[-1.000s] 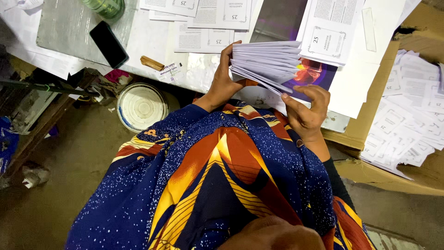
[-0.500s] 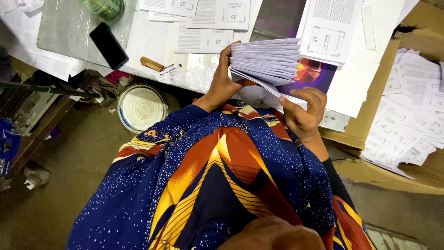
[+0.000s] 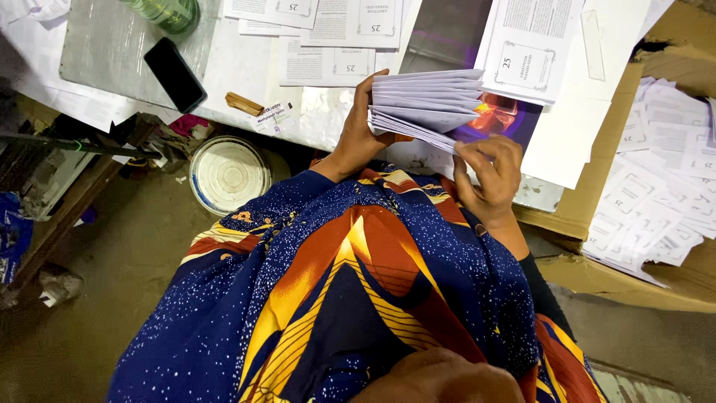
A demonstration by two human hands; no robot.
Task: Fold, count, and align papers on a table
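Here the left hand [image 3: 356,130] is curled around the left end of a stack [image 3: 425,104] of folded white sheets, thumb over the top edge and fingers under it, so the hand is closed on the stack and lifts it just above the table [image 3: 328,123]. The right hand [image 3: 488,175] is half open: its fingertips pinch the lowest sheets where they fan out at the stack's right end, and the palm faces down. The stack hangs over the table's near edge, in front of the person's chest, with a purple and orange sheet [image 3: 496,116] just behind it. The sheets in the stack are too many and too close to count. On the table lie one black phone [image 3: 175,75], one green bottle [image 3: 168,11] at the far edge, one small brown stick [image 3: 245,104], and at least four printed white sheets [image 3: 335,30] spread beyond the stack, with one more sheet [image 3: 529,52] to the right. Below the table's edge sits one round white lid [image 3: 229,175] on the floor. To the right, one open cardboard box [image 3: 597,194] holds a loose pile of printed slips [image 3: 664,194], too many to count.
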